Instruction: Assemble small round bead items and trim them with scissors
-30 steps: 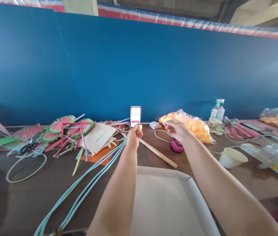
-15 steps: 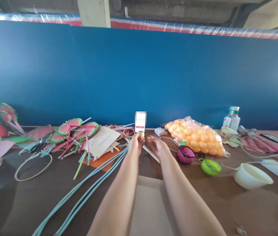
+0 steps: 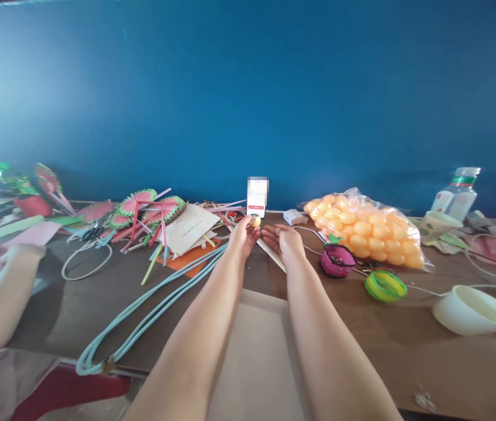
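Observation:
My left hand (image 3: 244, 236) reaches out over the middle of the table, palm turned up and inward, fingers loosely apart. By its thumb tip shows a small round yellowish thing (image 3: 255, 220); whether the thumb touches it I cannot tell. Facing it, my right hand (image 3: 283, 241) is open with the palm up and nothing in it. Just beyond both hands a phone (image 3: 257, 199) with a lit white screen stands upright against the blue partition. A thin pale strip (image 3: 271, 257) lies between my wrists, and a flat beige board or box (image 3: 259, 351) is beneath my forearms.
Left are light-blue tubes (image 3: 143, 316), watermelon-patterned paper fans (image 3: 136, 204), papers (image 3: 192, 227) and scissors (image 3: 93, 230). Another person's arm (image 3: 2, 304) enters there. Right are a bag of orange balls (image 3: 366, 234), a purple pouch (image 3: 336, 261), green tape (image 3: 385, 285), a white bowl (image 3: 476, 310) and bottles (image 3: 458, 193).
My view has tipped down, showing the table's front edge. My right hand's fingers now stretch closer to the left hand. The other person's arm reaches farther in from the left.

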The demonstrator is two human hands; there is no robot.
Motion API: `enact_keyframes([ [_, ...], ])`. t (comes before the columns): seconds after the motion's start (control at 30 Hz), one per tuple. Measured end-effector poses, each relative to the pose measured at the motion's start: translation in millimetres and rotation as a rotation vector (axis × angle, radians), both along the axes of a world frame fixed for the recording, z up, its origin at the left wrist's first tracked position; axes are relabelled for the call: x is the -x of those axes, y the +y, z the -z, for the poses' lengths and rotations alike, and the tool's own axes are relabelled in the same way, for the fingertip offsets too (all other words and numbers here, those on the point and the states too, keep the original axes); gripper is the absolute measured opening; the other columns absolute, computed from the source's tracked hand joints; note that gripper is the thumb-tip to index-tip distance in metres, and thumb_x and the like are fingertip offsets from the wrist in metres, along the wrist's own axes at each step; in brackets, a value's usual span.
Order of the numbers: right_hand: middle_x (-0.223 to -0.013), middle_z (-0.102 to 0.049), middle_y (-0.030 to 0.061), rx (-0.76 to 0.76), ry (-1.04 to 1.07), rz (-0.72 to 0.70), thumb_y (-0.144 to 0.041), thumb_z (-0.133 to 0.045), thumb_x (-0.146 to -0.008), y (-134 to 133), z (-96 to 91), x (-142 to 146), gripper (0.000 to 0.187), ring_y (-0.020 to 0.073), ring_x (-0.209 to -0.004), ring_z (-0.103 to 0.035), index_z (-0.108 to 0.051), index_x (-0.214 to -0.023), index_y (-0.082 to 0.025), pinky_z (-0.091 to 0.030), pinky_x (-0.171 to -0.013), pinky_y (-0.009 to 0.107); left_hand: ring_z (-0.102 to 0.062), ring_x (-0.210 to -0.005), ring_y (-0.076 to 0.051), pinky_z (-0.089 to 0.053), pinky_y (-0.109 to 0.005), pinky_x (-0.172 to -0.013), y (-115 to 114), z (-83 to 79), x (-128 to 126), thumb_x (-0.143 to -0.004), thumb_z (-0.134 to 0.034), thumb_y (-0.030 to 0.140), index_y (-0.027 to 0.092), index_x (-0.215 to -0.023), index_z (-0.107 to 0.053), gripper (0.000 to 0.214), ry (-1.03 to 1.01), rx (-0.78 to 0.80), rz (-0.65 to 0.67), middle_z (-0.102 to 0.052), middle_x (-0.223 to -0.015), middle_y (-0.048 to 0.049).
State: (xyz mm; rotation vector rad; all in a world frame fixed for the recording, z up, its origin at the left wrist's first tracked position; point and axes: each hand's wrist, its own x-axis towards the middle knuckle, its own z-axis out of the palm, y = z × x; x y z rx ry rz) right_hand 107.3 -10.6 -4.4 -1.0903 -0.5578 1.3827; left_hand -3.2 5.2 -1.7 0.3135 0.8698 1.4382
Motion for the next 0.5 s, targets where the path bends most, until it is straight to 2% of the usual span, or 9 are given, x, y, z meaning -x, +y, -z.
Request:
enact_keyframes([
  [0.13, -0.077, -0.074, 0.0042, -0.031, -0.095, -0.023, -0.012, -0.058, -0.09, -2.7, -2.1, -1.4, 0.008, 0.0095, -0.055, -0.065, -0.064, -0.094, -0.016, -0.053, -0.046, 0.018, -0.058, -0.055, -0.009, -0.049, -0.019, -0.054, 2.9, 2.9, 0.6, -0.088, -0.063, 0.027, 0.011, -0.092, -0.068, 0.018, -0.021, -0.006, 0.025, -0.066, -0.072, -0.0065],
  [0.23, -0.068, -0.07, -0.0012, -0.061, -0.104, 0.004, -0.016, -0.069, -0.083, -3.2, -2.8, -2.6, 0.011, 0.0043, -0.045, -0.054, -0.07, -0.093, -0.018, -0.044, -0.039, 0.013, -0.058, -0.056, -0.009, -0.049, -0.019, -0.053, 2.7, 1.4, 1.4, -0.089, -0.061, 0.028, 0.011, -0.094, -0.068, 0.02, -0.055, -0.003, 0.034, -0.066, -0.075, -0.0079],
  [0.33, -0.062, -0.064, -0.0053, -0.049, -0.031, 0.036, -0.014, -0.069, -0.08, -1.5, -1.8, -5.4, 0.017, 0.0021, -0.043, -0.048, -0.072, -0.096, -0.02, -0.041, -0.039, 0.011, -0.059, -0.056, -0.009, -0.049, -0.019, -0.052, 0.0, -2.0, 2.6, -0.09, -0.059, 0.029, 0.01, -0.095, -0.067, 0.022, -0.105, -0.015, 0.057, -0.067, -0.077, -0.0093],
  [0.5, -0.052, -0.051, -0.0074, 0.027, 0.037, 0.065, -0.008, -0.064, -0.079, -0.8, -2.3, -8.3, 0.017, 0.0033, -0.042, -0.045, -0.071, -0.093, -0.016, -0.039, -0.038, 0.012, -0.059, -0.054, -0.01, -0.052, -0.021, -0.053, -3.8, -6.2, 3.7, -0.092, -0.055, 0.031, 0.009, -0.096, -0.066, 0.025, -0.168, -0.045, 0.093, -0.068, -0.076, -0.0097],
])
